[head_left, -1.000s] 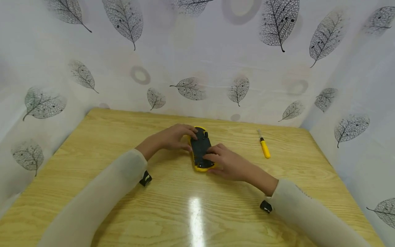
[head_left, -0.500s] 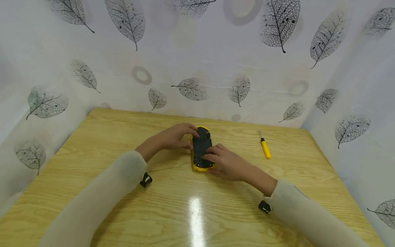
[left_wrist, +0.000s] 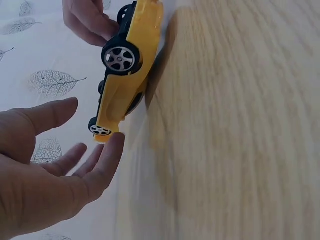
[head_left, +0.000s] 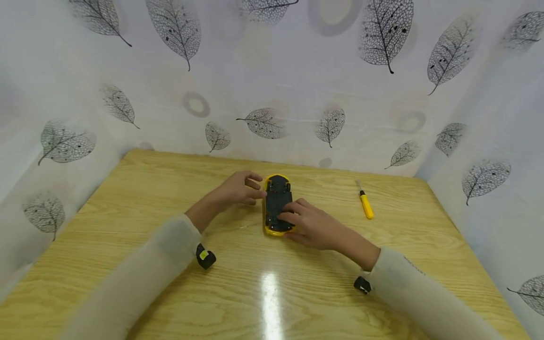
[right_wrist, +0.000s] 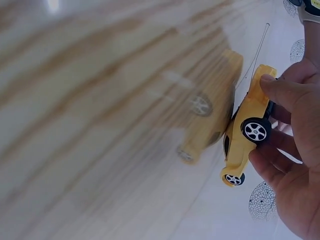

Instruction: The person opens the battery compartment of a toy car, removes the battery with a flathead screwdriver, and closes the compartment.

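Note:
A yellow toy car (head_left: 278, 189) lies upside down on the wooden table, its black underside facing up. My right hand (head_left: 316, 226) grips the car's near end, thumb on the yellow body in the right wrist view and fingers on the underside. To the left of the car is my left hand (head_left: 238, 191), fingers spread and loosely extended; in the left wrist view the fingers of this left hand (left_wrist: 55, 175) are at the car's far end, one fingertip at or very near the body. A thin metal antenna (right_wrist: 259, 50) sticks out near the car's near end.
A screwdriver (head_left: 365, 204) with a yellow handle lies on the wooden table (head_left: 170, 174) to the right of the car. A white cloth (head_left: 280, 80) printed with leaves stands behind and at both sides. Each sleeve has a small black wrist device (head_left: 206, 257) near the cuff.
My left hand has let go of the car's far left side and drawn slightly left, uncovering a front wheel area. The right hand keeps its grip; the car has barely shifted.

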`<state>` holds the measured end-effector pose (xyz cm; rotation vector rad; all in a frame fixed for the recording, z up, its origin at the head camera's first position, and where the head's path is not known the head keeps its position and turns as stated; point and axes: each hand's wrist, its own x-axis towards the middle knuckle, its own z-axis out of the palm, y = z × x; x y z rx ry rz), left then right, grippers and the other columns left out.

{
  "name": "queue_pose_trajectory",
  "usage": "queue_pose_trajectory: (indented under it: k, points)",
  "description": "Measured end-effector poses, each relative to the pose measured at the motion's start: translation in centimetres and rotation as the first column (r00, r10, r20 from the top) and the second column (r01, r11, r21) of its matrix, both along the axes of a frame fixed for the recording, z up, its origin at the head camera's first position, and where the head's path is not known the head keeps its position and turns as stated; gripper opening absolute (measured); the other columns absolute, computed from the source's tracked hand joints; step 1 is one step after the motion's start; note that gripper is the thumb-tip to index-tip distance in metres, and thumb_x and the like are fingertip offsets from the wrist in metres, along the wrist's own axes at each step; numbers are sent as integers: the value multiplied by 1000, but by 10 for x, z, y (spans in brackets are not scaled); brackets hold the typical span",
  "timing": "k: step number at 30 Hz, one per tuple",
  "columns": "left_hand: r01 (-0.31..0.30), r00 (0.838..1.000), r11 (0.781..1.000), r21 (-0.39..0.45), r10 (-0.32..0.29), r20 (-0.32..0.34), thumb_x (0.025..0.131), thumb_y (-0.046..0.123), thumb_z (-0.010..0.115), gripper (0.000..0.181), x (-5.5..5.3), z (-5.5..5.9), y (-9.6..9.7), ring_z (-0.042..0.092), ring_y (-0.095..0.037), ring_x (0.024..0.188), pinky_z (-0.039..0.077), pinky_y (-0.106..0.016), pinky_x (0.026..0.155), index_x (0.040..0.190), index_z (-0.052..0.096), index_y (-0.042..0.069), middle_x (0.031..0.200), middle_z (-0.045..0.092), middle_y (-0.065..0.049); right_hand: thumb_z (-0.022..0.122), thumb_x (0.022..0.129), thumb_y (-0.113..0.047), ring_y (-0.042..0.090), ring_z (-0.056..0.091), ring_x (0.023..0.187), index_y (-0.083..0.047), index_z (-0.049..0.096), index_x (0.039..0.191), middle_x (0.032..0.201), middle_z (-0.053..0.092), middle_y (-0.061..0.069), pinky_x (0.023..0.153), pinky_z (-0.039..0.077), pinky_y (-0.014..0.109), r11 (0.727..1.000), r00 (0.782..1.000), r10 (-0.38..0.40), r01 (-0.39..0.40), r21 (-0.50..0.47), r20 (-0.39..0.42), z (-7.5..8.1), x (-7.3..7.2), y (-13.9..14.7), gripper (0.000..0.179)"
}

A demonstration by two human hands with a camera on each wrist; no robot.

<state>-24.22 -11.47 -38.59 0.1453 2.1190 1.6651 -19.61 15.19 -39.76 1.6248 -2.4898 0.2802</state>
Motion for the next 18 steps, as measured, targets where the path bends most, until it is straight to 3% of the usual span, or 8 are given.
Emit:
queue_pose_trajectory:
  k: [6, 11, 18]
  points:
    - [-26, 989, 999, 33, 21, 148, 96, 11, 74, 64, 1, -6, 6, 65, -35, 115, 61, -41, 93, 150, 41, 1, 139, 56, -23, 81, 91, -30, 26, 59, 109, -5, 68, 126, 122, 64, 11, 90, 58, 38, 1000, 1000, 1, -1, 6, -4, 1, -1, -4, 44]
    - [-46, 969, 990, 137, 11, 247, 101, 13, 66, 60, 1, -9, 9, 67, -37, 116, 61, -44, 93, 152, 38, -2, 137, 59, -25, 81, 91, -31, 26, 59, 108, -5, 67, 126, 122, 64, 11, 90, 58, 38, 1000, 1000, 7, -7, 7, -19, 2, -1, -4, 45]
    - [-77, 953, 977, 197, 14, 303, 104, 13, 61, 44, 0, -14, 11, 70, -34, 106, 63, -46, 89, 144, 51, -2, 131, 63, -24, 81, 91, -33, 25, 59, 107, -6, 68, 125, 121, 64, 10, 89, 58, 38, 1000, 1000, -6, 6, 17, -2, 4, -1, -5, 46]
